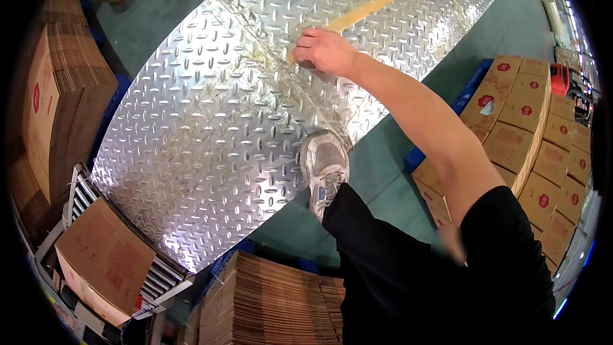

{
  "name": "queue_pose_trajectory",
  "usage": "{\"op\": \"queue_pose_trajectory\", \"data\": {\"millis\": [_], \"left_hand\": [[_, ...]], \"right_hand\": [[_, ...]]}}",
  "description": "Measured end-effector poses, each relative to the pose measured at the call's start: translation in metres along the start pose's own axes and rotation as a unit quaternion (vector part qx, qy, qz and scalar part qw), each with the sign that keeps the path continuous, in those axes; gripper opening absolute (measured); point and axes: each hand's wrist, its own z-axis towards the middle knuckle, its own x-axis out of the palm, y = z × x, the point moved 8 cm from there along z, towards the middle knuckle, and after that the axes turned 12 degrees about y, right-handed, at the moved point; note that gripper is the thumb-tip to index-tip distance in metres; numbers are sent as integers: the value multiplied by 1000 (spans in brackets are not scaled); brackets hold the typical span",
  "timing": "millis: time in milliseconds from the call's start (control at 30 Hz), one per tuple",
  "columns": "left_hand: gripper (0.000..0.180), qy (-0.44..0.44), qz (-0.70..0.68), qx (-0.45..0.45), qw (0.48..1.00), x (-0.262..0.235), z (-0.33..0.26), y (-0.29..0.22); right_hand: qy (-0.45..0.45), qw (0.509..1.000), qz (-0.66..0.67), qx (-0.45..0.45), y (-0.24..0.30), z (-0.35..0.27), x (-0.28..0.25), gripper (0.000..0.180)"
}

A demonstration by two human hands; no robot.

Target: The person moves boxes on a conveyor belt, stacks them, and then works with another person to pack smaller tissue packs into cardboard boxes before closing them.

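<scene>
My right hand (324, 51) reaches across a silver diamond-tread metal plate (191, 108), its fingers curled and closed over the lower part of a flat yellow strip (373, 7). The strip runs from beyond my hand toward the far right, lying along the plate, and a short end (292, 59) shows just past my fingers. Whether it is tape or something stiffer I cannot make out. A seam crosses the plate close to the hand. My left hand does not show. By the black sleeve, a small blurred skin-toned patch (453, 243) is unclear.
My grey shoe (325, 163) rests on the plate's near edge. Stacked flattened cartons (274, 300) stand in front, with more (80, 89) at left. A roller conveyor (156, 281) carries a brown box (105, 259). Boxes on a blue pallet (511, 115) line the right.
</scene>
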Motion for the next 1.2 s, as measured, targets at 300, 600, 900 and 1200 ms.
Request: {"op": "queue_pose_trajectory", "data": {"millis": [300,600,900,1200], "left_hand": [[39,10,-4,16,1000,5,13,-14],[38,20,-19,29,999,15,34,-31],[37,27,-51,70,996,45,76,-80],[36,-12,-87,120,989,32,87,-123]], "right_hand": [[-37,992,-18,122,-6,15,-18,22],[-107,900,266,328,-80,15,-37,18],[-562,362,675,313,-183,-244,-21,11],[-655,255,528,476,-33,-594,35,16]]}}
